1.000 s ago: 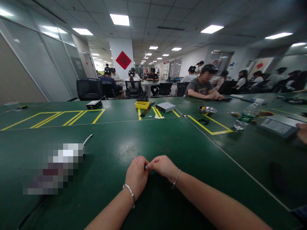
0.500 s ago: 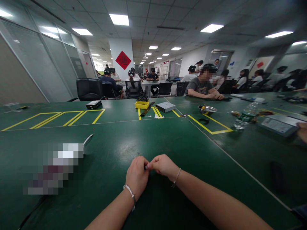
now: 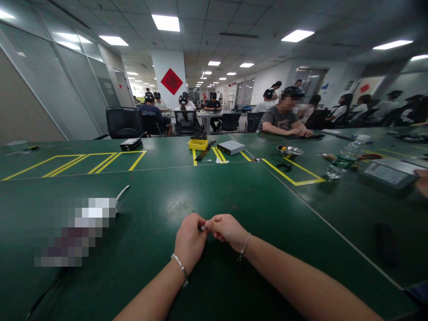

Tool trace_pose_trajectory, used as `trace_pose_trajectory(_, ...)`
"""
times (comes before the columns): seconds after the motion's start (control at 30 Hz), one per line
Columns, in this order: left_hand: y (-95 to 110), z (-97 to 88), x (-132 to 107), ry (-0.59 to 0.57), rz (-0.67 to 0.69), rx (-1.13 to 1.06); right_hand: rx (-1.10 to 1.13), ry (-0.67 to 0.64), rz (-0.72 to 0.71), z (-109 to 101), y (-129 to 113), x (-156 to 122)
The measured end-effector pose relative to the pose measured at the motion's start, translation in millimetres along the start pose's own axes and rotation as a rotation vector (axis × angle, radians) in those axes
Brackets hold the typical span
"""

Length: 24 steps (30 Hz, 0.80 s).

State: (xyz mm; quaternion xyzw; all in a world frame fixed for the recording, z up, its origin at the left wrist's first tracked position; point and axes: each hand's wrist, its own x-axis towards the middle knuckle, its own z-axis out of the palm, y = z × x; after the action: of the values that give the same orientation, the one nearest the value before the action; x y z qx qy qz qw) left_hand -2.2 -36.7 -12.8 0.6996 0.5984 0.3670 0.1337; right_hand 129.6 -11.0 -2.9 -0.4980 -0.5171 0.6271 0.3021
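Note:
My left hand [image 3: 191,240] and my right hand [image 3: 228,232] meet low over the green table [image 3: 147,236], in the lower middle of the head view. Between their fingertips is a small silver-and-dark piece [image 3: 202,228], too small to name and mostly covered by the fingers. The left hand's fingers are curled round it from the left. On the right, thumb and forefinger pinch its end. Each wrist wears a thin bracelet.
A blurred-out object [image 3: 80,232] with a strap lies at left. Farther back are a yellow bin [image 3: 198,144], a grey box [image 3: 231,147], a metal bowl [image 3: 289,151], a water bottle [image 3: 346,158] and a silver box [image 3: 388,173] touched by another person's hand. Across the table sits a person [image 3: 282,117].
Slightly more of the small piece shows between my fingertips now. Both hands stay in nearly the same place, with the fingers shifted a little.

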Motion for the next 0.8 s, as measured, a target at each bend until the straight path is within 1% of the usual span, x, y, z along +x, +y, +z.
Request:
trace_pose_trajectory(0.2, 0, -3.1, 0, 0.001, -0.020, -0.028, 0.091, -0.054, -0.022, 1, 1, -1)
trace_pose_trajectory(0.37, 1, -4.7, 0, 0.010, -0.022, -0.055, 0.111, -0.096, -0.005, -2, 3, 1)
trace_pose_trajectory(0.43, 2, -5.6, -1, 0.007, -0.016, -0.082, 0.133, -0.134, 0.008, -5, 3, 1)
trace_pose_trajectory(0.53, 5, -6.8, -3, 0.001, -0.003, -0.131, 0.201, -0.235, 0.037, -10, 2, 0)
trace_pose_trajectory(0.63, 9, -7.3, -5, -0.002, 0.026, -0.159, 0.369, -0.412, 0.034, -15, 1, -1)
trace_pose_trajectory(0.7, 10, -7.5, -6, 0.004, 0.061, -0.150, 0.476, -0.542, -0.006, -15, 1, -2)
trace_pose_trajectory(0.73, 10, -7.6, -6, 0.010, 0.078, -0.139, 0.506, -0.583, -0.035, -14, 1, -3)
trace_pose_trajectory(0.8, 9, -7.8, -6, 0.026, 0.107, -0.115, 0.516, -0.607, -0.088, -11, 1, -4)
